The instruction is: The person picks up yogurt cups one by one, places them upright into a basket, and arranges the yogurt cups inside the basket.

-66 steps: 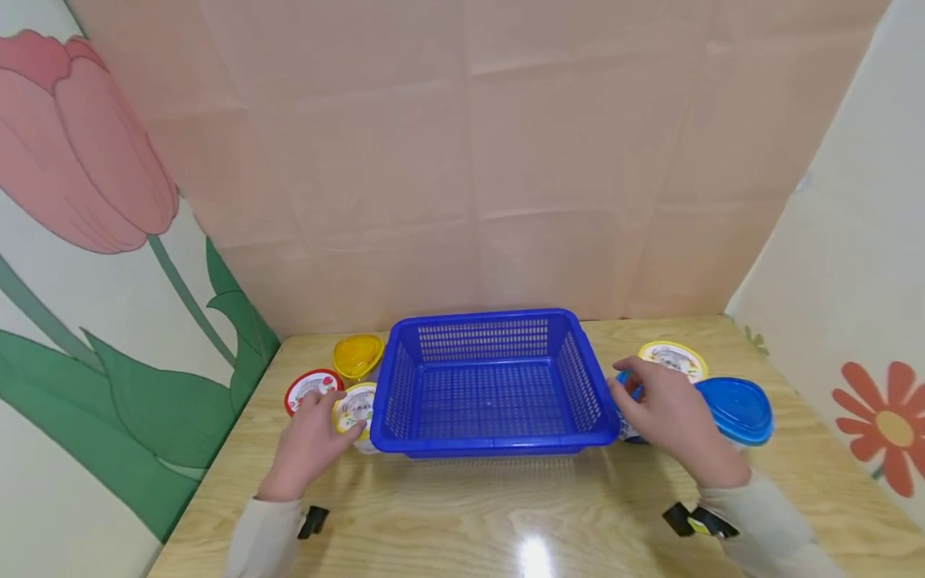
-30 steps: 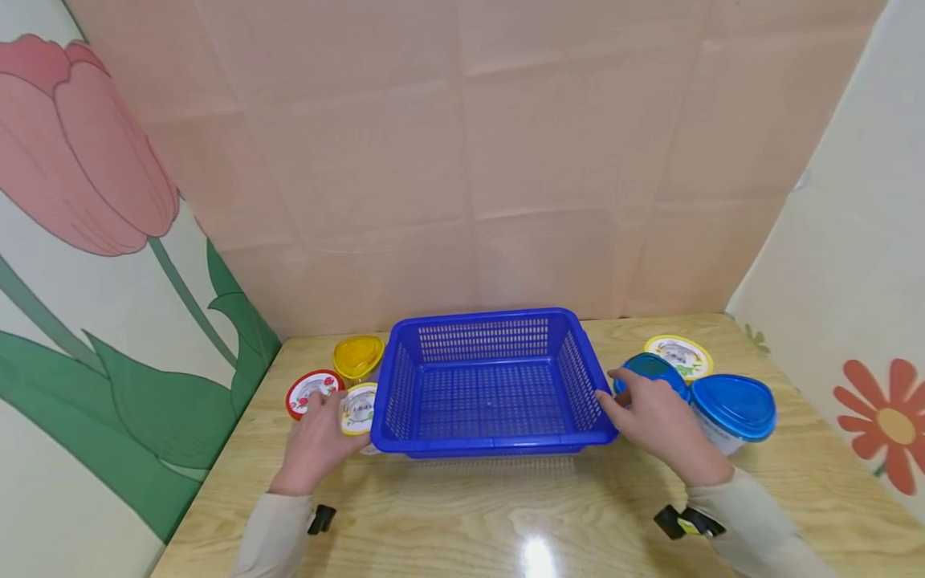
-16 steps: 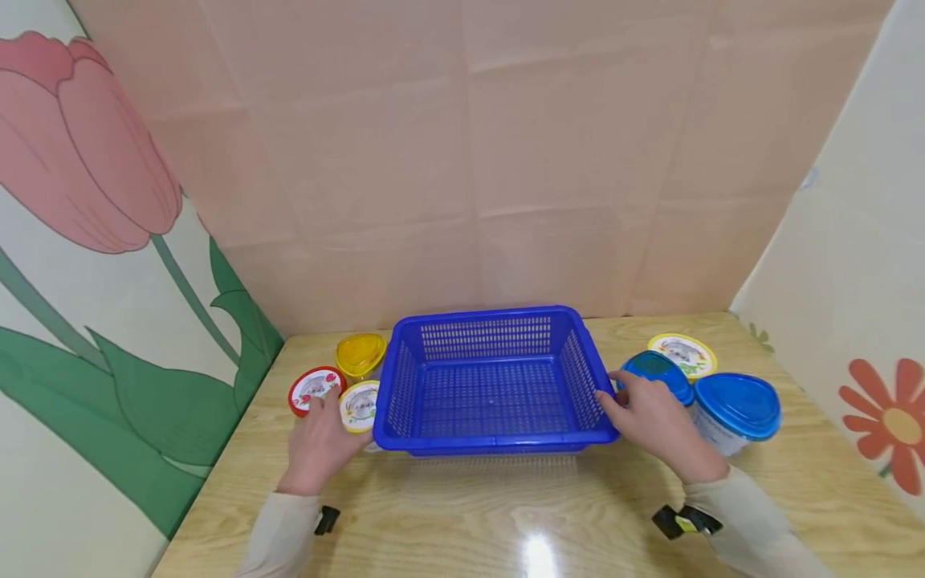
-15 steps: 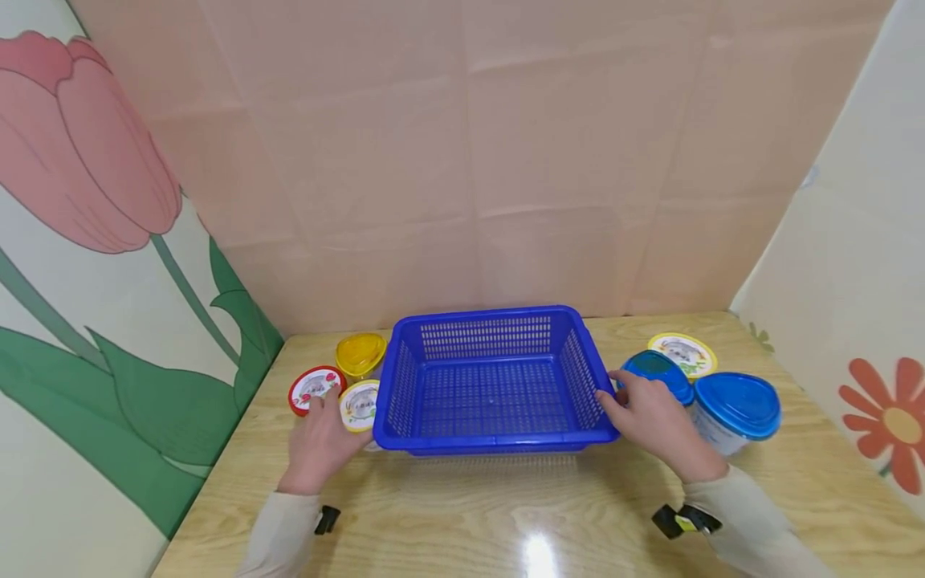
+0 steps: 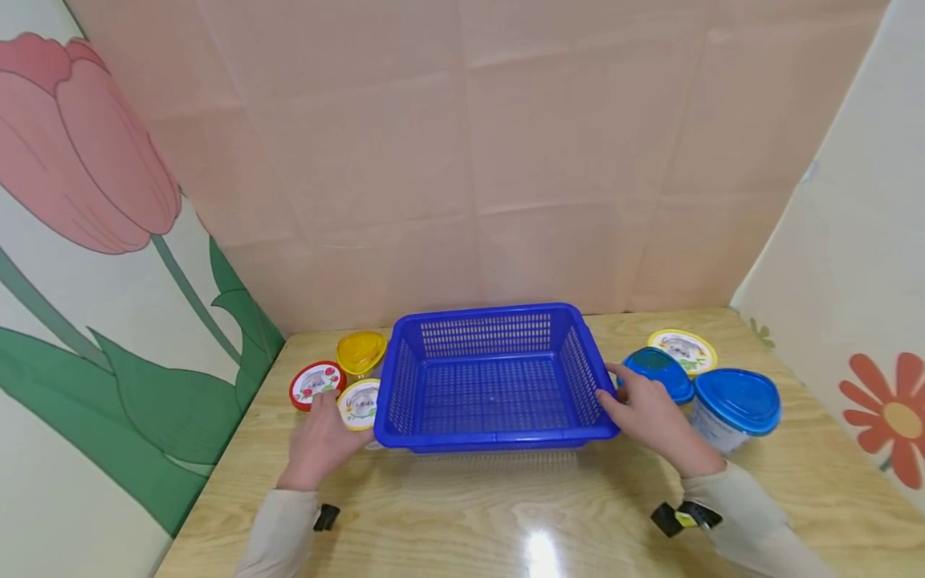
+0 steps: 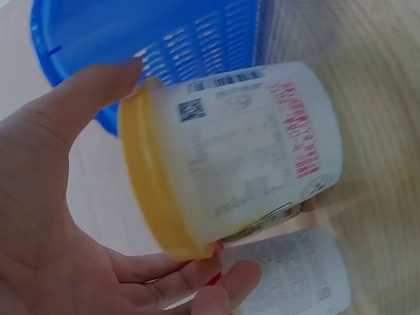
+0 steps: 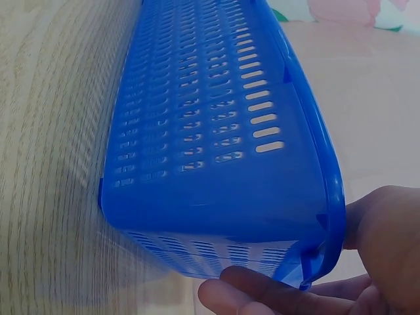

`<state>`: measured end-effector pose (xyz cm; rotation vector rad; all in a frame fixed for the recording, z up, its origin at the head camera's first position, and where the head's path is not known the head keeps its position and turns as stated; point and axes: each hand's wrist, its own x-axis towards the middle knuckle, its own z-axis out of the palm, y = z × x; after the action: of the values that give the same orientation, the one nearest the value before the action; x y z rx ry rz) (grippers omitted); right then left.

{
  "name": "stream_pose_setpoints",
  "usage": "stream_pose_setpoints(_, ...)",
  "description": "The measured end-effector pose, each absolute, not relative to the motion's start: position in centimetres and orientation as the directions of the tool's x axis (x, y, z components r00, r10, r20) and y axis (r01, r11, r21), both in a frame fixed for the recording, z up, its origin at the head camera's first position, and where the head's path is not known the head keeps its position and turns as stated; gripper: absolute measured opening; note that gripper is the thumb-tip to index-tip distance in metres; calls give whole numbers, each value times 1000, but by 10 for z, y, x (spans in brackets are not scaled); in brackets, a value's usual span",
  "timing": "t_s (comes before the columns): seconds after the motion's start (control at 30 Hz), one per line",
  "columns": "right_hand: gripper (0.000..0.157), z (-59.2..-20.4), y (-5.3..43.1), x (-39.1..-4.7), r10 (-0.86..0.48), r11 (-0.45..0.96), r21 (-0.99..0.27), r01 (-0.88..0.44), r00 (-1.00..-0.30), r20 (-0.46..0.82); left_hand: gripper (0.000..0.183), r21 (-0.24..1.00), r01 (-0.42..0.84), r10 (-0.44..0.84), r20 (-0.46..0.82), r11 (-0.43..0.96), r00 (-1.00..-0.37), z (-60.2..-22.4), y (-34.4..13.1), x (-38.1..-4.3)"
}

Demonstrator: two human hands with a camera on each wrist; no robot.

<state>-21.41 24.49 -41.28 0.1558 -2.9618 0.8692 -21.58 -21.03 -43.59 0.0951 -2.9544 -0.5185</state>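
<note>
My left hand (image 5: 319,444) grips a white tub with a yellow-rimmed lid (image 5: 359,403), left of the blue basket. In the left wrist view the thumb lies at one edge of the lid and the fingers at the opposite edge of the tub (image 6: 249,151), with its printed label showing. My right hand (image 5: 659,421) holds the right rim of the blue plastic basket (image 5: 495,438). The right wrist view has the thumb over the rim and the fingers beneath it, against the slotted basket wall (image 7: 197,210). Nothing lies inside the basket.
Beside the left hand stand a red-rimmed tub (image 5: 316,384) and a tub with a clear yellow lid (image 5: 360,352). Right of the basket are two blue-lidded tubs (image 5: 737,399) and another yellow-rimmed one (image 5: 682,351). A pink-covered wall (image 5: 470,160) rises behind the wooden table (image 5: 448,514).
My right hand has shifted slightly left from in front of a blue-lidded tub onto the basket rim. My left hand has moved right and closed around the yellow-rimmed tub. The basket has stayed put.
</note>
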Motion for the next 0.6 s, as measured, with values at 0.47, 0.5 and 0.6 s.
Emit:
stream_pose_setpoints(0.47, 60, -413, 245, -213, -66, 836, -542, -86, -996, 56, 103, 371, -46, -104, 137, 928, -985, -445, -212, -220)
stream_pose_setpoints(0.5, 61, -413, 245, -213, -69, 836, -541, -90, -996, 58, 103, 373, -50, -108, 137, 926, -985, -445, -213, -220)
stream_pose_setpoints(0.6, 61, -413, 246, -212, -67, 837, -540, -87, -996, 57, 105, 389, -61, -121, 130, 919, -984, -446, -214, -220)
